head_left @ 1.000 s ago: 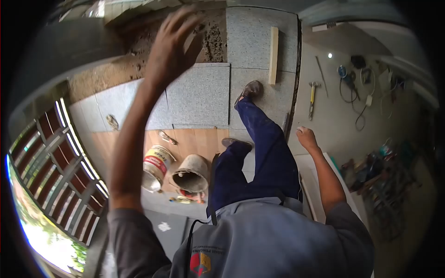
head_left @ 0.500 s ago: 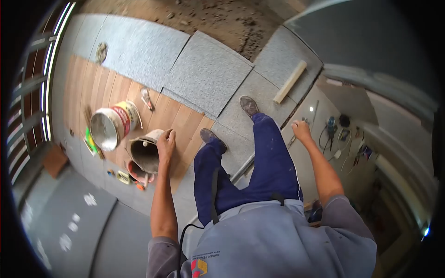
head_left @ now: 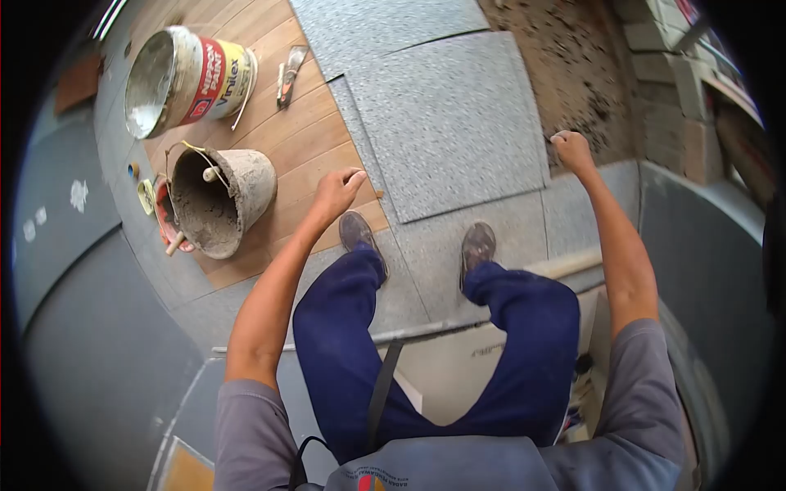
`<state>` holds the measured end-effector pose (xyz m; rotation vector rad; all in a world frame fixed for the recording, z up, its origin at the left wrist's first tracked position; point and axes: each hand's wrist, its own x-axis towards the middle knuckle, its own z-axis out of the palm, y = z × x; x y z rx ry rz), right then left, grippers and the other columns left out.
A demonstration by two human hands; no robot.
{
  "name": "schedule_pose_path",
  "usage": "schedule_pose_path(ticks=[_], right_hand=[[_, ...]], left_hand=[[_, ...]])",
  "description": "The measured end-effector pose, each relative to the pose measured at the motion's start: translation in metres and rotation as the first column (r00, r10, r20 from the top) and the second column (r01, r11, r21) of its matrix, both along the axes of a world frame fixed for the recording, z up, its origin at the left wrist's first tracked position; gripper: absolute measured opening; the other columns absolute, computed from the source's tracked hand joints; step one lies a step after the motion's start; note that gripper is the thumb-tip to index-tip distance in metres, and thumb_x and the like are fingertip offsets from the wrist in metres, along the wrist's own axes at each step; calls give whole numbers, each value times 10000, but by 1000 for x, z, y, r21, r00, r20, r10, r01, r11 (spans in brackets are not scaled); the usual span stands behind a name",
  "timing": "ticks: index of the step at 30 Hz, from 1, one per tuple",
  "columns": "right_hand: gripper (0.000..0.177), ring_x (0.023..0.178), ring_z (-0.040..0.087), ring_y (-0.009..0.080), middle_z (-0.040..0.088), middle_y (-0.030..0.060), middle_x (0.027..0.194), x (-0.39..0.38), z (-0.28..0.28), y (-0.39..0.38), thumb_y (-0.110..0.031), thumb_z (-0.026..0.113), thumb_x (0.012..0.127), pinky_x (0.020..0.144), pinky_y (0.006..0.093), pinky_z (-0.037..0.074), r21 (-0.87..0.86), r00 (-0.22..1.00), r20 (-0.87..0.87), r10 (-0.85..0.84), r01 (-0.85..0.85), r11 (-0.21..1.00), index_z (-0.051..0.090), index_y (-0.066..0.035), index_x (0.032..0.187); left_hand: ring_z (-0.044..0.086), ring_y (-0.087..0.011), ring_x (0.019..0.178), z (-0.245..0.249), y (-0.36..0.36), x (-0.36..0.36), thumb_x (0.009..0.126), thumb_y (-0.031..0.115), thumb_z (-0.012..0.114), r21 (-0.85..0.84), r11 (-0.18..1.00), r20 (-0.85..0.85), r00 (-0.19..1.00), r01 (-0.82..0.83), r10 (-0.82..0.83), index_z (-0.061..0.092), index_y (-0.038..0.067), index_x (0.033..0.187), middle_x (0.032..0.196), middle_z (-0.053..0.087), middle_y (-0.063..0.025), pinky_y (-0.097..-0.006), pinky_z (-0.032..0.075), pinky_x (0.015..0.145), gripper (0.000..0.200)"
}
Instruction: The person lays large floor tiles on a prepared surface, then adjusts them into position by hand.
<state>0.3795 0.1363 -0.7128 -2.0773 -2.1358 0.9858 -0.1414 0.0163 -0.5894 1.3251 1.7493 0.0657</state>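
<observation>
My left hand (head_left: 339, 193) hangs with curled fingers above the edge of the wood-look tiles (head_left: 315, 164), apart from the things on the floor. Nothing shows in it. My right hand (head_left: 572, 151) is also closed, with nothing visible in it, over the border between a grey speckled tile (head_left: 463, 123) and bare soil (head_left: 565, 69). Left of my left hand, a mortar-caked bucket (head_left: 250, 184) lies tilted, its mouth toward the left. A paint bucket (head_left: 209, 82) labelled Nippon Paint Vinilex and a trowel or scraper-like tool (head_left: 290, 75) are farther ahead.
A reddish container (head_left: 165, 214) with a handle sits behind the mortar bucket. Grey panels (head_left: 98, 327) lie at left. A long pale strip (head_left: 565, 263) lies by my right foot. Concrete blocks (head_left: 661, 90) stand at far right. A raised tile edge (head_left: 348, 123) runs ahead.
My view has turned and come closer to the buckets. My left hand no longer overlaps the mortar bucket, and my right hand now appears over the tile and soil. My feet have shifted.
</observation>
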Motion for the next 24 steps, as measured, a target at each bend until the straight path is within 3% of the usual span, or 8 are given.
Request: schedule_pose_path(ticks=[5, 8, 11, 14, 18, 20, 22, 24], right_hand=[[321, 925, 641, 395, 679, 238, 949, -39, -70, 63, -252, 581, 836, 809, 443, 484, -4, 1000, 25, 5, -4, 1000, 693, 29, 943], [378, 944, 629, 408, 664, 261, 997, -41, -108, 83, -298, 588, 856, 821, 445, 470, 12, 986, 167, -10, 8, 1000, 673, 50, 977], [407, 940, 634, 396, 667, 255, 1001, -41, -128, 86, -322, 587, 870, 825, 439, 469, 32, 969, 245, -30, 23, 999, 666, 55, 1000], [436, 939, 640, 375, 673, 240, 1000, -37, -144, 86, -352, 588, 878, 822, 426, 471, 29, 982, 187, -41, 36, 999, 661, 55, 1018], [477, 934, 653, 311, 688, 209, 992, -31, -147, 81, -391, 579, 892, 823, 386, 482, 39, 982, 158, -101, 96, 995, 665, 40, 1079], [521, 968, 639, 283, 676, 195, 1082, -12, -155, 91, -430, 604, 890, 839, 379, 484, -41, 993, 115, -38, 43, 998, 657, 19, 1146], [573, 1029, 620, 298, 633, 201, 1191, -30, -138, 82, -466, 628, 882, 878, 392, 486, -185, 958, 18, -287, 285, 940, 643, 13, 1197], [629, 1068, 605, 313, 597, 197, 1251, -22, -148, 86, -493, 648, 867, 903, 401, 491, -165, 970, 32, -243, 245, 956, 623, 20, 1231]], left_hand=[[666, -192, 919, -99, 18, -42, 941, 334, 568, 41, 998, 84, 996, -48, 44, 679, -9, 1102, 993, 713, -143, -322, 499, 807, 396], [645, -177, 929, -144, 29, -58, 946, 340, 562, -72, 961, 196, 941, -266, 275, 656, -18, 1151, 1014, 694, -103, -310, 503, 819, 423], [621, -170, 964, -171, 29, -63, 950, 335, 561, -158, 920, 353, 850, -359, 392, 611, -37, 1205, 1075, 658, -86, -302, 506, 843, 454], [615, -175, 983, -193, 28, -74, 950, 339, 572, -132, 950, 428, 848, -283, 313, 599, -47, 1194, 1077, 649, -92, -314, 509, 853, 458], [596, -157, 993, -227, 33, -79, 934, 382, 599, -282, 911, 522, 748, -302, 410, 612, -1, 1138, 1052, 627, -66, -311, 497, 883, 435], [587, -155, 1009, -251, 37, -83, 929, 380, 606, -293, 937, 529, 783, -193, 326, 606, 6, 1144, 1074, 619, -72, -299, 485, 903, 432], [611, -172, 990, -263, 32, -70, 933, 360, 604, -224, 937, 583, 734, -268, 349, 625, 35, 1129, 1020, 636, -45, -311, 505, 877, 380], [638, -197, 965, -272, 33, -71, 922, 318, 612, -158, 942, 601, 728, -297, 331, 626, 32, 1136, 1003, 662, -69, -334, 523, 849, 358]])
